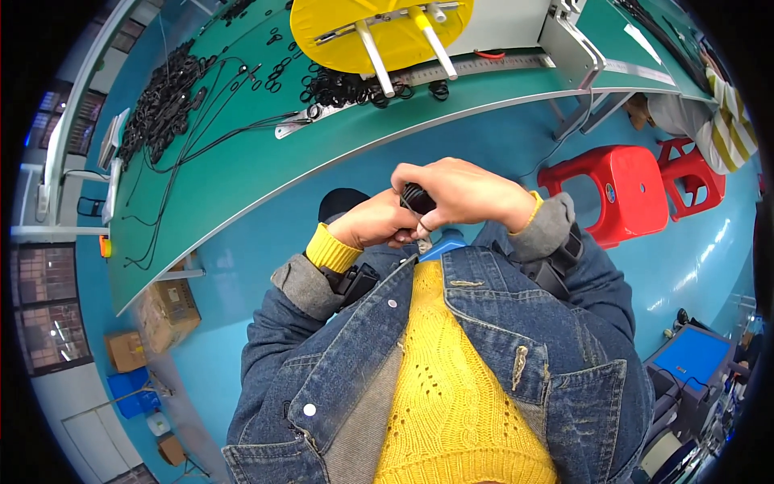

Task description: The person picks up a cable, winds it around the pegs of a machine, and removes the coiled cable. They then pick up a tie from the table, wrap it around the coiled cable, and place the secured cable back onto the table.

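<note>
Cable: black, wound in a small coil, held between the two hands in front of the jacket, off the near edge of the tabletop; a thin strand runs down from it to the fingertips.
Left hand: fingers curled in tight at the lower left of the coil, keeping hold of it — their tips are partly hidden.
Right hand: fingers bent over the coil from the right, gripping it, with thumb and forefinger reaching down toward the left hand; hardly any gap shows.
Blue piece: just below the hands, against the jacket; its kind is hard to tell.
Tabletop: green, beyond the hands, carrying a heap of black cables at the left and loose leads beside it.
Disc: yellow, with white rods, at the far side — black loops lie just in front of it, near a steel ruler.
Stools: one red stool on the blue floor at the right, a second just behind it.
</note>
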